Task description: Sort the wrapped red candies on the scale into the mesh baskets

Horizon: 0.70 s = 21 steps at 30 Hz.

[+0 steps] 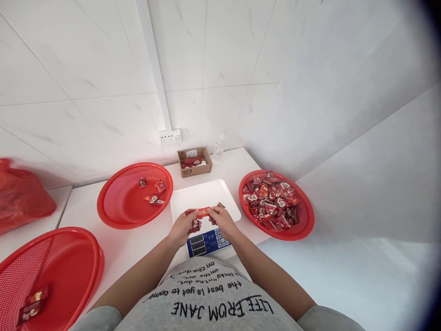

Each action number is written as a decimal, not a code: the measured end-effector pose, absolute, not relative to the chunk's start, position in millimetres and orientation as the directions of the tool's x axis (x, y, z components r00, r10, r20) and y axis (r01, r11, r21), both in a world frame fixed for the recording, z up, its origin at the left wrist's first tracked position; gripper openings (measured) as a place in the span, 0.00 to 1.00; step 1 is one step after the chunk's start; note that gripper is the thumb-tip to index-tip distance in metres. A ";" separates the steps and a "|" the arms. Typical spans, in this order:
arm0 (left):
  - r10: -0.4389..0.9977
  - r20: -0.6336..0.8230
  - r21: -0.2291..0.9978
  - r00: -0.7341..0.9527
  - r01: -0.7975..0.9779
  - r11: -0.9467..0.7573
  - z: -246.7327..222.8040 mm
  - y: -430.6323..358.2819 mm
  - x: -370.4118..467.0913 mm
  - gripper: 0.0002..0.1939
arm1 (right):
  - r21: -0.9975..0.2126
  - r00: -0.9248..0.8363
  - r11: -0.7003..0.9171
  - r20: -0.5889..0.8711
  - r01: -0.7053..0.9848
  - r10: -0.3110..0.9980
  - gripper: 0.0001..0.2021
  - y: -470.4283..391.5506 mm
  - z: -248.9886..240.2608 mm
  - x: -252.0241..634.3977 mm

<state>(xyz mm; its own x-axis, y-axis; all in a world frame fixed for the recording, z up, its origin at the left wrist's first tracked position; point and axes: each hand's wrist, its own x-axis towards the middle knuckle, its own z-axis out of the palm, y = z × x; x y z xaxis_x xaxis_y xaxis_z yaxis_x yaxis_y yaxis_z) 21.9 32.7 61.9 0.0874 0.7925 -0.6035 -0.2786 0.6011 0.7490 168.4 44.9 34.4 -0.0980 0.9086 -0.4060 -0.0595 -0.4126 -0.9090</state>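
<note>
Above the front part of the white scale tray (193, 195), my left hand (183, 227) and my right hand (222, 219) hold a small orange-red packet (203, 212) between them, one end each. Dark red packets (195, 225) are also held in my left hand, below the orange-red one. Another packet (221, 205) pokes out past the fingers of my right hand. Both hands have closed fingers. The blue scale panel (206, 242) with its displays and keys lies just below the hands.
A red basket (308, 225) heaped with red packets stands on the right. At the left are a red basket (129, 216) and a nearer one (79, 276), each with a few packets. A cardboard box (196, 171), clear bottle (219, 145) and red bag (24, 197) are farther back.
</note>
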 end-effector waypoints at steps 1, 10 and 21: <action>0.757 -0.647 0.690 0.092 -0.353 0.632 60.9 33.2 19.6 0.10 | -0.897 -0.060 -0.436 -0.433 -0.066 0.899 0.14 46.8 32.2 169.8; 0.772 -0.579 0.575 0.261 -0.541 0.614 63.9 28.5 0.9 0.11 | -0.791 -0.134 -0.611 -0.602 -0.035 0.787 0.16 47.5 31.1 174.1; 0.752 -0.632 0.724 0.186 -0.204 0.659 55.1 8.2 10.6 0.19 | -0.896 -0.314 -0.437 -0.437 0.076 0.843 0.16 20.0 20.8 159.7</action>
<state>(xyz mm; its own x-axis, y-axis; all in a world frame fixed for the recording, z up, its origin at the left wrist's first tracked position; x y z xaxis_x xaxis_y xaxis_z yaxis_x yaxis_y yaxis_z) 10.6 8.2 55.1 0.1863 0.7519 -0.6324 -0.2038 0.6592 0.7238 159.7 20.0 20.8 -0.3136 0.8430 -0.4370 0.0756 -0.4366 -0.8965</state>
